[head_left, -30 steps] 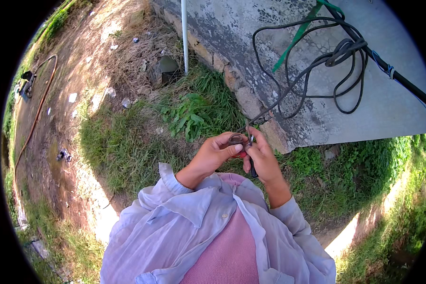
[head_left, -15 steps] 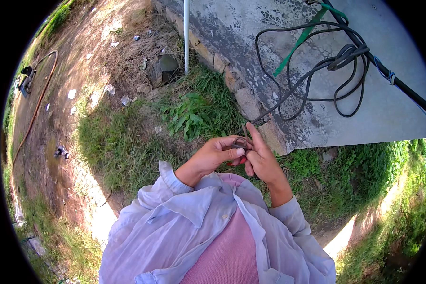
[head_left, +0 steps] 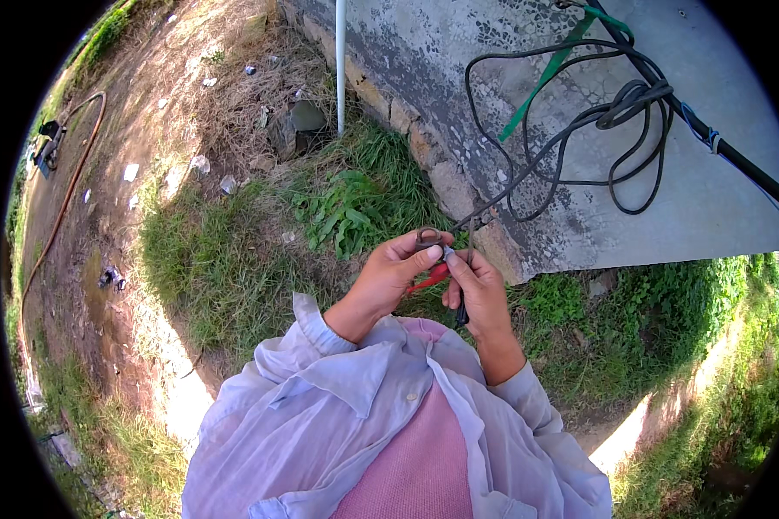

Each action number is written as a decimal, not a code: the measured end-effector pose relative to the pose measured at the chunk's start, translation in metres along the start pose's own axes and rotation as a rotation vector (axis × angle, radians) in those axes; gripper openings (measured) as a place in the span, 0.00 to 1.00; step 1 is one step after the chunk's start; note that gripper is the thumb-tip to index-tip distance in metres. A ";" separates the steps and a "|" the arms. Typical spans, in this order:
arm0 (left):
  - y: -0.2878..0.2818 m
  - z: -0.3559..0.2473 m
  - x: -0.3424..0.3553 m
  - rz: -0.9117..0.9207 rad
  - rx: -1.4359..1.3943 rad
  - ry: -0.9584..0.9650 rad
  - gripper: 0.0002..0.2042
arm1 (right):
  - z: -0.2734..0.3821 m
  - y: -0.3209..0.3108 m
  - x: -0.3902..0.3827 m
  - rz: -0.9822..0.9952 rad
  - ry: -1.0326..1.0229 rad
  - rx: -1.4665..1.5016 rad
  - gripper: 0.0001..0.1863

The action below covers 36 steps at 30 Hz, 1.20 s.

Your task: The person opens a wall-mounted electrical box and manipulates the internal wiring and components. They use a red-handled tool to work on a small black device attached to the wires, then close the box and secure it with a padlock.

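Mid-frame, likely springy cable was pinched by left hand, best at its loop; hold by right hand was unclear.

A grey concrete slab carries a black cable in loose, tangled loops, with a green strap near them. Left of the slab, the ground bears grass, a dark rock near the slab, pale scraps farther out, and a reddish-brown hose well apart from it.
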<state>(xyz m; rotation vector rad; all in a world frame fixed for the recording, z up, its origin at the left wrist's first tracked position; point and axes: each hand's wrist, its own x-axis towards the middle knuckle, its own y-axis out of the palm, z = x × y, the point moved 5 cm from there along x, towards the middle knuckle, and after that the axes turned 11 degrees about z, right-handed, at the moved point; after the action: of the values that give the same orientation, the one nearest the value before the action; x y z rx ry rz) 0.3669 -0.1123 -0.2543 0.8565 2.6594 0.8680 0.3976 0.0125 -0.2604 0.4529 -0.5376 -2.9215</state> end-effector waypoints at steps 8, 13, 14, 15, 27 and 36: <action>-0.003 0.002 0.008 -0.178 -0.614 -0.109 0.17 | 0.020 0.006 -0.013 -0.060 -0.085 -0.143 0.08; 0.001 0.009 0.014 -0.165 -0.680 -0.158 0.17 | 0.022 0.019 -0.010 -0.065 -0.106 -0.323 0.09; 0.001 0.011 0.015 -0.159 -0.687 -0.168 0.17 | 0.022 0.018 -0.009 -0.075 -0.110 -0.337 0.09; 0.002 0.011 0.015 -0.157 -0.695 -0.172 0.17 | 0.021 0.017 -0.009 -0.073 -0.106 -0.348 0.09; 0.005 0.014 0.017 -0.121 -0.512 -0.166 0.16 | 0.019 0.013 -0.001 -0.127 -0.033 -0.344 0.09; 0.015 0.012 0.020 0.049 -0.364 -0.147 0.17 | 0.017 0.006 0.004 -0.155 -0.090 -0.224 0.08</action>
<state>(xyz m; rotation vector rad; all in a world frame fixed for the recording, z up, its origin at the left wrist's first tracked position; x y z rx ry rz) 0.3616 -0.0853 -0.2554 0.8571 2.2650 1.2024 0.3895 0.0114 -0.2443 0.3498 -0.1875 -3.1131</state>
